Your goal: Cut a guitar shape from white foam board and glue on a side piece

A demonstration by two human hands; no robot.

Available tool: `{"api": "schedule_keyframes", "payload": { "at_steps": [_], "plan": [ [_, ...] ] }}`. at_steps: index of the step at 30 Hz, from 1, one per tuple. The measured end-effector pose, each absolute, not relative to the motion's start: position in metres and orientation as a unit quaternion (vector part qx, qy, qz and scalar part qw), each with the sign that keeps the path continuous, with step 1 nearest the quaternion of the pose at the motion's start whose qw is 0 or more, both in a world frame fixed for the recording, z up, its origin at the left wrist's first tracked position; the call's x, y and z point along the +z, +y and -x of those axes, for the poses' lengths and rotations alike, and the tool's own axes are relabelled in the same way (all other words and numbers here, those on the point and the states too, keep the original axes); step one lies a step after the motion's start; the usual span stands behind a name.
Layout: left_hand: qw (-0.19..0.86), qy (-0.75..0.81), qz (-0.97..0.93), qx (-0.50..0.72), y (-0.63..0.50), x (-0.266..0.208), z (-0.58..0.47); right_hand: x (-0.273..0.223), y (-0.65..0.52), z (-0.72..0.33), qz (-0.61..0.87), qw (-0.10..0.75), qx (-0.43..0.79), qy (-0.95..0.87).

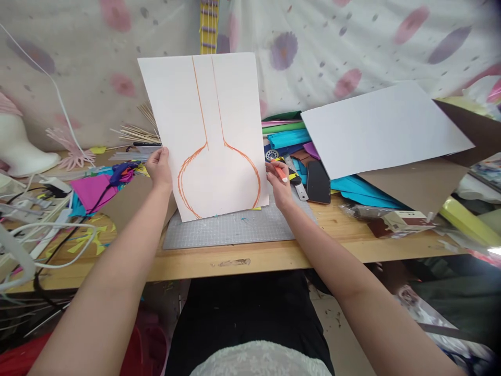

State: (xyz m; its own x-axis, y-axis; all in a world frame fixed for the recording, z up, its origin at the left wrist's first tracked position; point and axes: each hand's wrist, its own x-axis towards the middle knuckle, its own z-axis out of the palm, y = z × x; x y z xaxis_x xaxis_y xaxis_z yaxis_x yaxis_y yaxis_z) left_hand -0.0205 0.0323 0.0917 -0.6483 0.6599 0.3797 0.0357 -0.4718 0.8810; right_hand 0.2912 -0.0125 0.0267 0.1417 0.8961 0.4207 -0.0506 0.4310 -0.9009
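A large white sheet of foam board or stiff paper (pixel 238 109) stands propped up in front of me, its lower edge near the grey cutting mat (pixel 230 235). Orange lines on it form a round-bottomed shape with a long straight neck. My left hand (pixel 159 166) pinches the sheet's left edge, fingers partly hidden behind it. At the right edge, my right hand (pixel 278 183) is closed around an orange marker (pixel 279 171), with its fingertips against the sheet. Behind the sheet rises a yellow strip (pixel 209 26) with strings, like a small guitar neck.
A blank white board (pixel 387 130) leans over blue sheets at the right. A black phone (pixel 318 181) and a utility knife (pixel 300 189) lie beside the mat. Thin wooden sticks (pixel 139 128), magenta scraps (pixel 91 192) and tangled white cables (pixel 50 245) crowd the left.
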Motion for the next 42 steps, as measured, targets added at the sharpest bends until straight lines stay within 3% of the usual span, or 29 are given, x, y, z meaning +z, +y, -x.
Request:
{"api": "schedule_keyframes", "payload": {
  "at_steps": [4, 10, 18, 28, 42],
  "plan": [
    [0.129, 0.525, -0.408, 0.736, 0.029, 0.087, 0.027, 0.024, -0.009, -0.287, 0.403, 0.617, 0.311, -0.6],
    [0.078, 0.569, -0.431, 0.696, 0.032, 0.085, 0.039, 0.02, -0.031, -0.294, 0.467, 0.579, 0.128, -0.655],
    [0.04, 0.599, -0.419, 0.681, 0.04, 0.078, 0.054, 0.018, -0.057, -0.289, 0.46, 0.526, 0.318, -0.64],
    [0.009, 0.615, -0.434, 0.659, 0.044, 0.076, 0.062, 0.007, -0.042, -0.28, 0.523, 0.451, 0.296, -0.66],
    [0.012, 0.615, -0.427, 0.663, 0.041, 0.079, 0.057, 0.003, -0.044, -0.276, 0.485, 0.382, 0.257, -0.744]
  ]
}}
